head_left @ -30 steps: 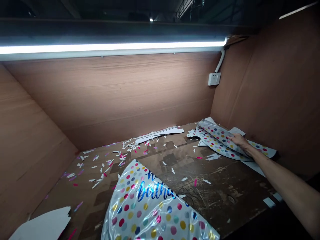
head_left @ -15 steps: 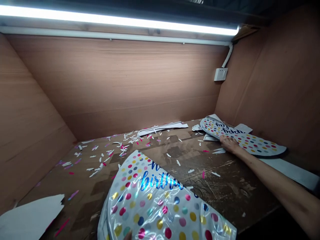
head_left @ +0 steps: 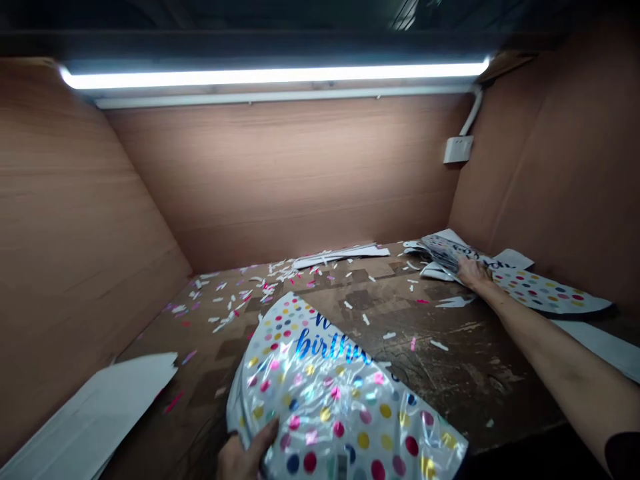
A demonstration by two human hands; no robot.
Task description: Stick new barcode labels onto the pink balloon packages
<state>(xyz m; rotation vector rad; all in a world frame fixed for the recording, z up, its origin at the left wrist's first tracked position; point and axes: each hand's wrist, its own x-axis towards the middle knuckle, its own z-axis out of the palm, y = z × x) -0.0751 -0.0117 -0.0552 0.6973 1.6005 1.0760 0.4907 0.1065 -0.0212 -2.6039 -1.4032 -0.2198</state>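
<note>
Left grip [head_left: 245, 455] at the bottom edge of the view, clamped on the lower-left rim of a foil balloon [head_left: 345, 400], thumb on the front face. Balloon is glossy white with multicolour polka dots and blue foil script, "birth..." legible, rest unclear. Sits over the front-middle of the counter [head_left: 453, 380], lower part running out of frame. Cannot tell if it touches the counter.

Right grip [head_left: 475, 275] at the back-right corner, palm down on a second polka-dot foil piece [head_left: 547, 292]. Foil is crumpled just beyond the fingers, flatter toward the right panel. Cannot tell if the fingers are closed on it or only pressing. Right forearm [head_left: 545, 340] crosses from the lower-right corner, just above a long white card strip [head_left: 600, 343].

Around that: white card offcuts [head_left: 437, 271] under the crumpled foil. Stack of white strips [head_left: 340, 257] along the back edge, mid-counter. White and pink snips [head_left: 235, 297] scattered from there toward the left panel. White card sheet [head_left: 95, 413] at the front-left corner, against the left panel [head_left: 65, 220].

Counter surface is brown, scuffed and worn. Back panel [head_left: 280, 180] is wood veneer. LED tube [head_left: 275, 78] runs along its top. White wall socket [head_left: 457, 149] at its right end, conduit [head_left: 473, 110] rising from it.
</note>
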